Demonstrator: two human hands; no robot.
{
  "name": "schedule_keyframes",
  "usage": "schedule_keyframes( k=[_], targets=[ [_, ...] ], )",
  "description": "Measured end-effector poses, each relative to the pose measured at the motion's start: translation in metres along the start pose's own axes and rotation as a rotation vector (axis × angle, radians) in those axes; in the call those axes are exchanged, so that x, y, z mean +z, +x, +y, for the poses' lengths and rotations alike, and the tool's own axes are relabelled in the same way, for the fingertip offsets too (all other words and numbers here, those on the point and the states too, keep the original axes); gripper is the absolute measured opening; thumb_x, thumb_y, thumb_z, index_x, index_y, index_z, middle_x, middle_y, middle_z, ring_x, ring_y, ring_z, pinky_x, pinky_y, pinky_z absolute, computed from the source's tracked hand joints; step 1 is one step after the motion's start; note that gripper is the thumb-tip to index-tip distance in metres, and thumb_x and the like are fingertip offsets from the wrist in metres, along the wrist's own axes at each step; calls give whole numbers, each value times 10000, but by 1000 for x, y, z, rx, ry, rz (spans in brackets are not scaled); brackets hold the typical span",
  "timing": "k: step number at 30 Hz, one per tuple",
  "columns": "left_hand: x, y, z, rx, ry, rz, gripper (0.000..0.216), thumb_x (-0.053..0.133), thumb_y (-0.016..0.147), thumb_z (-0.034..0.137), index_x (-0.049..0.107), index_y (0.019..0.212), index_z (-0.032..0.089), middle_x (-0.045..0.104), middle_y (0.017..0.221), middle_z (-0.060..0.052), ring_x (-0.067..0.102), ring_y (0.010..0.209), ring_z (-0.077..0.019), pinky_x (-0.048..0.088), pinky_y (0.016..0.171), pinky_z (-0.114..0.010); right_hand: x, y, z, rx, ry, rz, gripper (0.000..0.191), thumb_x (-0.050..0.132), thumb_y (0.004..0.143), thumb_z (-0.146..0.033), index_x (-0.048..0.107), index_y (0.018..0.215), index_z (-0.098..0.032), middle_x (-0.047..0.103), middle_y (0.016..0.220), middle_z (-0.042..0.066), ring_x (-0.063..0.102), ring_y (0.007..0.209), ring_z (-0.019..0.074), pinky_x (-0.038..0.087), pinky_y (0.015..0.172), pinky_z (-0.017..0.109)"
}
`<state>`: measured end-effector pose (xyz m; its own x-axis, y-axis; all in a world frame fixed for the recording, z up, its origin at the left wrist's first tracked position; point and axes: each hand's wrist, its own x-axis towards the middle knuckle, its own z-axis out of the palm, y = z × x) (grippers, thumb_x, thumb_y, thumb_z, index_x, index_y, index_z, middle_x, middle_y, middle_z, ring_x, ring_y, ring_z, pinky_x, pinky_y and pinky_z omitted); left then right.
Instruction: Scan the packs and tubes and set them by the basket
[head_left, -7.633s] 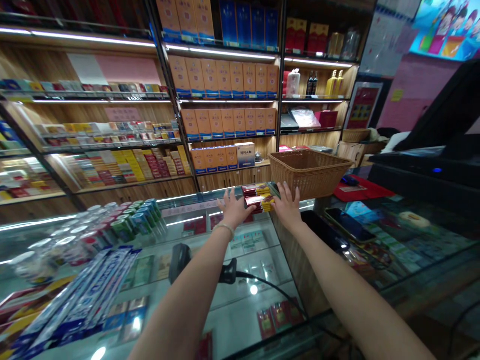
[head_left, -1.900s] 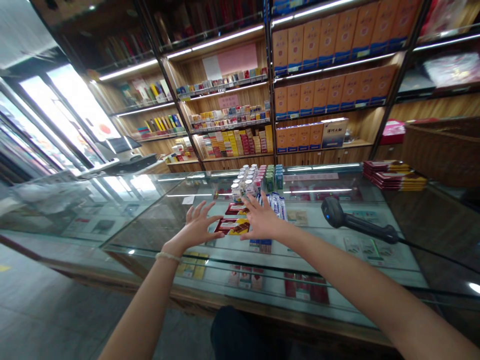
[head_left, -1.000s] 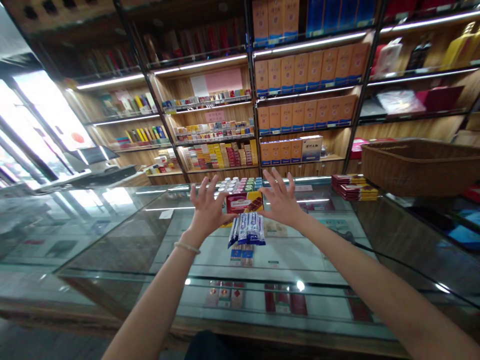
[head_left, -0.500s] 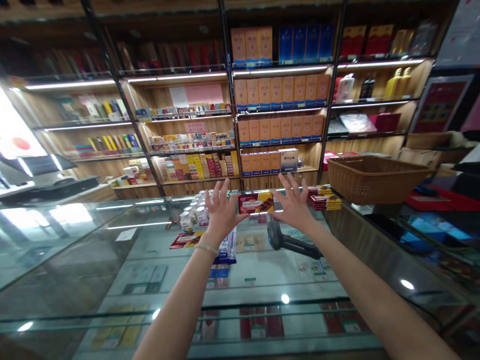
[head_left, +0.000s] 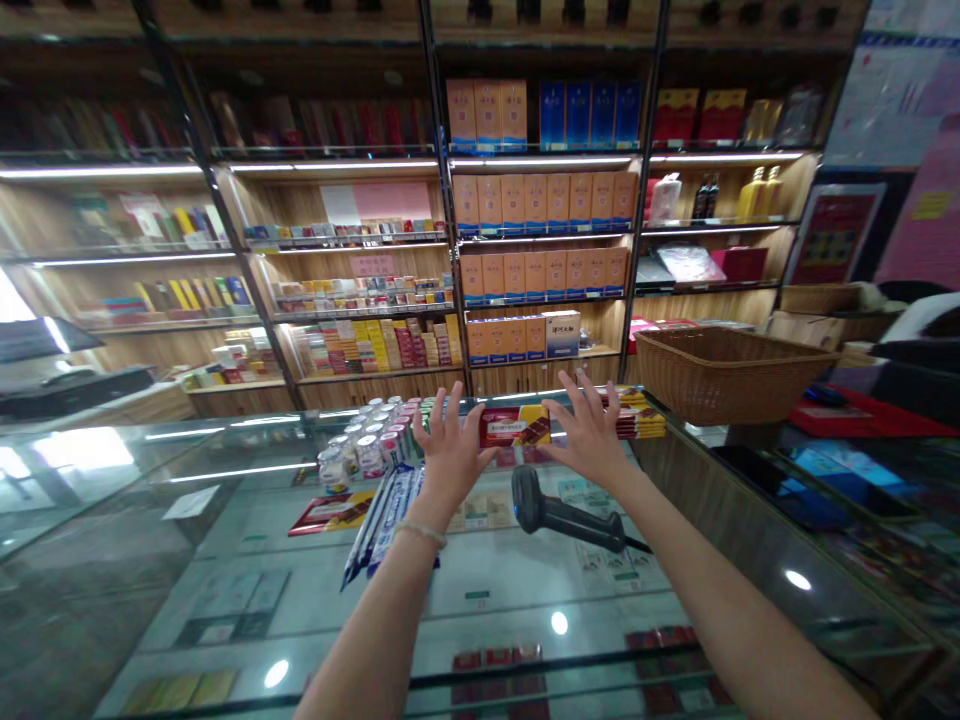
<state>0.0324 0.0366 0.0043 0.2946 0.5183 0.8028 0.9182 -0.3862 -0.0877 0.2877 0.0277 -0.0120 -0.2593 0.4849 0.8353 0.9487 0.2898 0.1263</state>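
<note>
A flat red and yellow chocolate packet [head_left: 514,426] stretches level between my two hands, with its printed side towards me. My left hand [head_left: 450,445] pinches its left end between thumb and forefinger, other fingers raised. On the right end, my right hand [head_left: 589,432] has the same thumb-and-forefinger hold. Below the packet, a black barcode scanner [head_left: 566,515] lies on the glass counter [head_left: 510,590]. Blue-and-white long packets [head_left: 386,520] lie left of my left wrist, partly over another red and yellow packet [head_left: 326,512]. Further similar packets [head_left: 641,415] are stacked beyond my right hand.
Several small white-lidded bottles [head_left: 367,440] stand in rows at the counter's left back. A brown wicker basket [head_left: 731,375] sits at the right back. Behind, shelves carry orange boxes [head_left: 536,205] and other goods. A white paper slip [head_left: 191,503] lies at left.
The view has shifted, so the shelves and counter goods appear further left and lower. Both hands still hold the chocolate packet by its ends, and more of the long packets shows.
</note>
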Motion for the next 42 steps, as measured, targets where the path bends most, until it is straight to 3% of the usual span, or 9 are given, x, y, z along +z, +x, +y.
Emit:
schedule_keyframes(
  k=[6,17,23,27,32,38,42],
  targets=[
    [-4,-3,8,49,14,28,714,898,725,389,629,1374,260,351,1695,-194,297,1571,-442,96,1255,-718,-12,0,-10,-74,-26,80,617,747,853,-569,620,1328,-196,403,1657,210,278,1557,394,18,1265,661],
    [-6,-7,25,139,-29,60,601,845,777,415,641,1321,265,402,1674,-182,339,1559,-393,27,1275,-667,-26,2,-33,-205,-21,89,568,670,907,-504,580,1361,-173,457,1630,192,165,1601,349,-54,1275,632],
    [-8,-7,27,110,-51,61,497,791,831,472,670,1268,267,396,1677,-181,314,1568,-397,47,1262,-681,-31,1,-33,-221,45,66,623,668,917,-527,538,1426,-191,445,1639,175,202,1592,340,-38,1283,625],
    [-11,-8,21,23,-53,49,525,838,789,469,696,1259,286,371,1686,-189,304,1563,-430,106,1237,-700,-31,-2,-20,-138,188,33,734,598,943,-584,406,1550,-217,277,1720,172,163,1614,347,99,1278,629],
    [-16,-7,17,-60,-101,66,600,893,730,453,710,1289,337,341,1696,-177,292,1558,-452,118,1229,-707,-18,-8,-5,78,266,-57,645,569,954,-409,404,1565,-282,173,1754,127,146,1619,356,178,1244,663],
    [-18,-9,33,45,-198,67,643,926,690,441,713,1293,380,260,1726,-139,240,1575,-439,106,1244,-686,-5,-12,-16,77,303,-205,796,747,837,-447,432,1562,-350,196,1747,120,147,1618,379,183,1234,685],
    [-18,-12,42,107,-260,54,640,898,725,481,696,1326,395,218,1736,-125,227,1580,-433,72,1259,-671,-5,-11,-22,55,361,-203,721,770,829,-420,512,1499,-349,199,1746,129,148,1621,378,177,1233,688]
  ],
)
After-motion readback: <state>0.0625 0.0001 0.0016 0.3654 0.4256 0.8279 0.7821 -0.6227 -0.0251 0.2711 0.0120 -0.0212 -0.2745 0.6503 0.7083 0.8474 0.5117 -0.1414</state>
